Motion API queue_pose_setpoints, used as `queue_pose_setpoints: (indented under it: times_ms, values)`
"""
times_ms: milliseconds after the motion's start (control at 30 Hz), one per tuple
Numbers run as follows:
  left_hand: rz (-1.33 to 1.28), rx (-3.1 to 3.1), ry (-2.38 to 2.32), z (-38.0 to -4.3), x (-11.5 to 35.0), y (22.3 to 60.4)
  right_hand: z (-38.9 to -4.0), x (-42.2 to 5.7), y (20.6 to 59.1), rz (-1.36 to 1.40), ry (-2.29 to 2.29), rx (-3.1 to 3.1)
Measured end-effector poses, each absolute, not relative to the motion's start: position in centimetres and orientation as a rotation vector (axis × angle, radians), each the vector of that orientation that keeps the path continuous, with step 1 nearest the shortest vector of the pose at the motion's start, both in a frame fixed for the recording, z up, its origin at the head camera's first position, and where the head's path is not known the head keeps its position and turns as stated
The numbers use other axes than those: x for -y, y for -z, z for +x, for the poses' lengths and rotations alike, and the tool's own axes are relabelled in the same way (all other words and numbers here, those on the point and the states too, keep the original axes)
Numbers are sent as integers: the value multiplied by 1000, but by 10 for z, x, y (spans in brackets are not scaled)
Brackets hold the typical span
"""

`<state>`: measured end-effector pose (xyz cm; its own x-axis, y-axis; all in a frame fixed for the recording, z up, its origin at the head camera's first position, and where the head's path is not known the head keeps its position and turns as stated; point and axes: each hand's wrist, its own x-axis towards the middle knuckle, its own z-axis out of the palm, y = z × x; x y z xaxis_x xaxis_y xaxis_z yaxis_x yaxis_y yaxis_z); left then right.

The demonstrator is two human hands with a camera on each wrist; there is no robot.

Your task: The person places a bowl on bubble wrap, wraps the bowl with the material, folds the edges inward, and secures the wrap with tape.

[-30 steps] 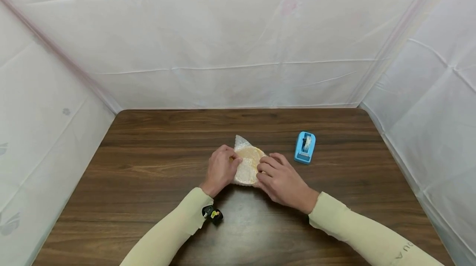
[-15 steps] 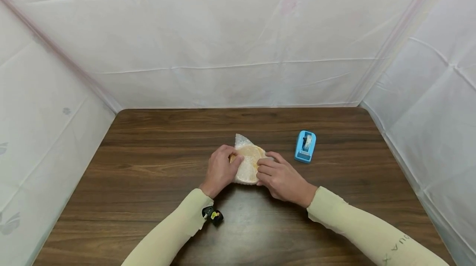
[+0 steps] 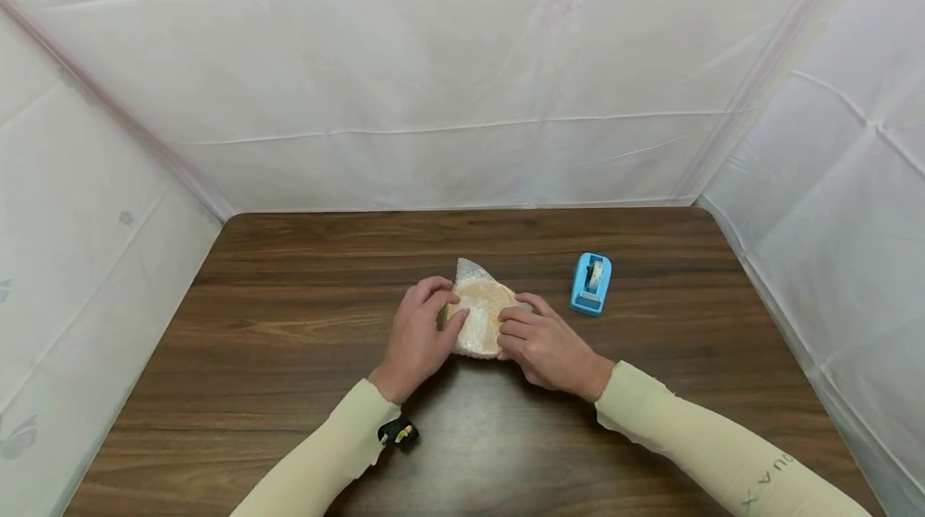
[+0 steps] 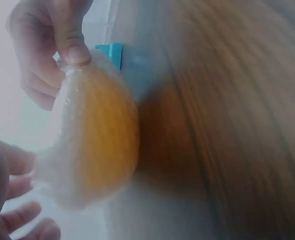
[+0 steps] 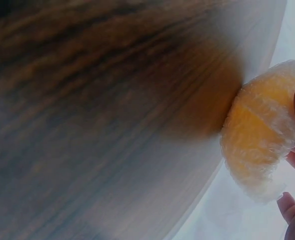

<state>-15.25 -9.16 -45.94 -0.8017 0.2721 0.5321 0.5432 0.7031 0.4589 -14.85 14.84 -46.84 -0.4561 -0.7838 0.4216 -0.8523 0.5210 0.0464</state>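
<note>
A rounded yellow thing wrapped in clear bubble wrap (image 3: 478, 323) lies at the middle of the table, one pointed corner of the wrap sticking up at its far left. My right hand (image 3: 548, 347) holds the right side with curled fingers; the left wrist view shows its thumb (image 4: 77, 54) pressing on the wrapped edge. My left hand (image 3: 417, 336) is at the left side, thumb and fingers spread apart, fingertips right at the wrap. In the right wrist view the parcel (image 5: 257, 135) has fingers around its right end, partly cut off by the frame.
A blue tape dispenser (image 3: 590, 284) with a roll of tape stands to the right, beyond my right hand. The brown wood-grain table (image 3: 289, 292) meets white sheeting (image 3: 448, 83) at the back and both sides.
My left hand has loosened its pinch on the wrap, spread its fingers and drawn slightly left. My right hand stays on the right side, its fingers a little shifted.
</note>
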Motion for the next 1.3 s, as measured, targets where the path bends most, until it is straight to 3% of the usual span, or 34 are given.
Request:
queue_pose_setpoints:
  times_ms: [200, 400, 1300]
  values:
    - [-979, 2480, 579, -130, 105, 453, -148, -148, 469, 1349, -245, 2386]
    - [-1150, 2480, 386, -128, 116, 456, -149, -149, 467, 1346, -252, 2389]
    - [-1199, 2495, 342, -142, 124, 464, -149, -143, 470, 1374, -337, 2370]
